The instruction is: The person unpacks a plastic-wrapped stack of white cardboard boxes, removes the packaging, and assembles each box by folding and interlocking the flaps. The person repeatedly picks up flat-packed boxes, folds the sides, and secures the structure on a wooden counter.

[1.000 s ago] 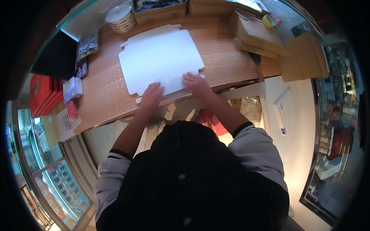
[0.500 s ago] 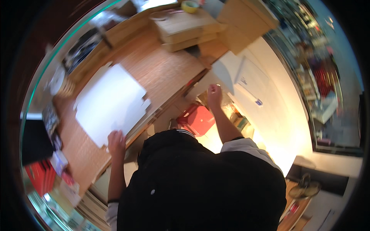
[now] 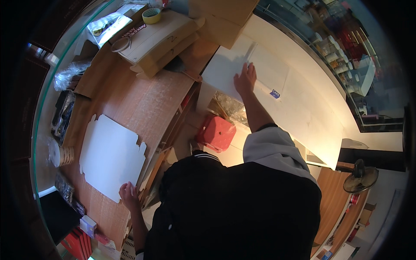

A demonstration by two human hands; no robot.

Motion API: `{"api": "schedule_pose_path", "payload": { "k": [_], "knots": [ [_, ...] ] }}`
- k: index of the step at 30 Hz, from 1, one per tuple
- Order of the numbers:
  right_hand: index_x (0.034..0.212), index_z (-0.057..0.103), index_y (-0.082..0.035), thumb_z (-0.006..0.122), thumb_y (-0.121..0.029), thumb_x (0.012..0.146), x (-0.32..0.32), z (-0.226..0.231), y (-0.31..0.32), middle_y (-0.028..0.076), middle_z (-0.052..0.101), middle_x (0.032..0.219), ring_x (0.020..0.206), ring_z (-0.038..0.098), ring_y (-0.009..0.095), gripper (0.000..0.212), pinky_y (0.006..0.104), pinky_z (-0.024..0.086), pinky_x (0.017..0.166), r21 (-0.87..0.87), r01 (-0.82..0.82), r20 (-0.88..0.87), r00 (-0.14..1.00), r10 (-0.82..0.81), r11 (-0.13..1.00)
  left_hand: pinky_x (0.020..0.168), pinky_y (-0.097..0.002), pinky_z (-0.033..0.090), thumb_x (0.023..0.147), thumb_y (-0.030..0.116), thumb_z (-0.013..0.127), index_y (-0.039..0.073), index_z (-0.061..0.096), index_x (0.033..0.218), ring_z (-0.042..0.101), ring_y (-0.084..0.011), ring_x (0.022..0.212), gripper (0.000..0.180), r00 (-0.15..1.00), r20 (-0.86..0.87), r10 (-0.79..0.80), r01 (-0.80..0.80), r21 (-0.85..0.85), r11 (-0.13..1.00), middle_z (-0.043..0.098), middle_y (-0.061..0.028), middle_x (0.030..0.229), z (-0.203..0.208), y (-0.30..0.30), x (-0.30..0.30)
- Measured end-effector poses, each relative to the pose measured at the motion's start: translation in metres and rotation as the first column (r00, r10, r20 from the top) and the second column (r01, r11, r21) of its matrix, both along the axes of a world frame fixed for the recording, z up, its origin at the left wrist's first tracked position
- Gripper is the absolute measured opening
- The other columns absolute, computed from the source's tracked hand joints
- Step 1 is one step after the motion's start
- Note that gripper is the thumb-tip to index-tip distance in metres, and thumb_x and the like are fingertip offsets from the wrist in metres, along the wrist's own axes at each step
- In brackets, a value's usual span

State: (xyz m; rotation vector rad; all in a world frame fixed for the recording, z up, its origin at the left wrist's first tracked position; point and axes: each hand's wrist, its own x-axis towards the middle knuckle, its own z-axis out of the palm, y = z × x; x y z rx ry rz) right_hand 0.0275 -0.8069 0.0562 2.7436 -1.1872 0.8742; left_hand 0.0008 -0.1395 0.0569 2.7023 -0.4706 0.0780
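A white die-cut card sheet (image 3: 110,151) with notched edges lies flat on the brown wooden table. At its near corner is my left hand (image 3: 129,195), fingers apart and touching or just above the edge. My right hand (image 3: 246,79) reaches over the white counter to the right, fingers stretched out and slightly spread. Its fingertips are at the edge of a flat whitish sheet (image 3: 271,67), which bears a small blue label (image 3: 274,93). Whether they touch it I cannot tell.
Flat brown cartons (image 3: 160,37) with a tape roll (image 3: 151,16) on top stand at the table's far end. A spatula-like tool (image 3: 184,69) lies beside them. Below, between table and counter, is a red stool (image 3: 216,133). A ribbon roll (image 3: 60,154) stands at the left.
My right hand has moved forward from over the gap onto the white counter, and its curled fingers have stretched out. My left hand stays by the card's near corner. The view has turned.
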Motion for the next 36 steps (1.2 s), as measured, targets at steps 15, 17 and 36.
{"api": "schedule_pose_path", "payload": {
  "k": [15, 17, 36],
  "knots": [
    [0.089, 0.058, -0.005, 0.059, -0.011, 0.074, 0.064, -0.026, 0.423, 0.009, 0.059, 0.094, 0.097, 0.055, 0.027, 0.017, 0.0392, 0.045, 0.086, 0.289, -0.874, -0.021, -0.414, 0.910, -0.391, 0.082, -0.0431, 0.047, 0.078, 0.006, 0.064, 0.004, 0.058, 0.105, 0.055, -0.0352, 0.096, 0.028, 0.988, 0.157, -0.004, 0.019, -0.093, 0.996, 0.059, -0.0168, 0.101, -0.008, 0.008, -0.002],
    [0.083, 0.057, -0.006, 0.058, -0.010, 0.073, 0.064, -0.014, 0.419, 0.009, 0.058, 0.089, 0.090, 0.056, 0.027, 0.011, 0.0384, 0.046, 0.081, 0.249, -0.873, 0.069, -0.417, 0.906, -0.420, 0.082, -0.0428, 0.046, 0.080, 0.008, 0.063, 0.003, 0.056, 0.104, 0.055, -0.0348, 0.095, 0.027, 0.982, 0.183, 0.039, -0.022, -0.096, 0.995, 0.058, -0.0159, 0.101, -0.001, 0.000, -0.007],
    [0.081, 0.056, -0.006, 0.063, -0.013, 0.076, 0.056, 0.011, 0.463, 0.007, 0.050, 0.085, 0.086, 0.051, 0.024, 0.011, 0.0343, 0.044, 0.077, 0.262, -0.918, -0.001, -0.310, 0.951, -0.299, 0.068, -0.0291, 0.047, 0.071, 0.010, 0.056, 0.005, 0.054, 0.079, 0.053, -0.0201, 0.079, 0.010, 0.962, 0.168, -0.216, 0.144, 0.363, 0.920, 0.050, -0.0074, 0.082, 0.008, 0.010, 0.020]
  ]
}}
